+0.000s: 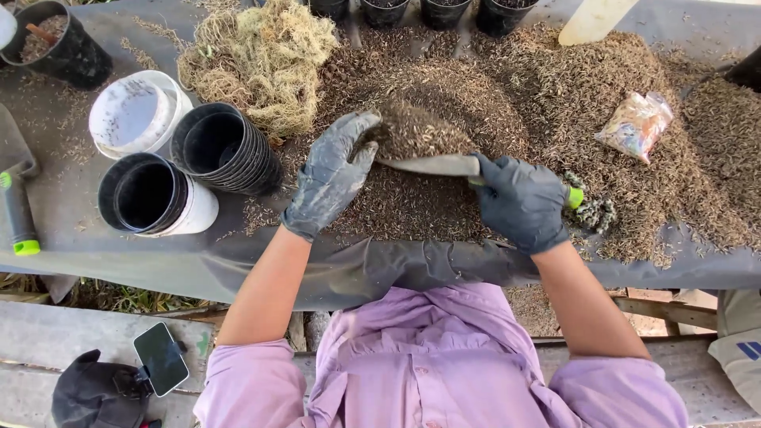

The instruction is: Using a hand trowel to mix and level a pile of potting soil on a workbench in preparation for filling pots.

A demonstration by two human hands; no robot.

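Left hand (331, 176): fingers flat together, pressing husk heap on trowel (432, 162).
Right hand (519, 202): fingers wrapped round trowel handle.
Beyond fingertips: husk pile (555, 103).

L hand (331, 174) gloved, fingers spread & cupped fwd; R hand (519, 202) gloved, fist clenched, forearms bare.

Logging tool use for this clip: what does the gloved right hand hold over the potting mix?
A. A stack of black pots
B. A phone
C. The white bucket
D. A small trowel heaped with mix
D. The right hand grips the green-ended handle of a metal trowel piled with brown mix, while the left hand steadies the heap; the black pots sit untouched nearby.
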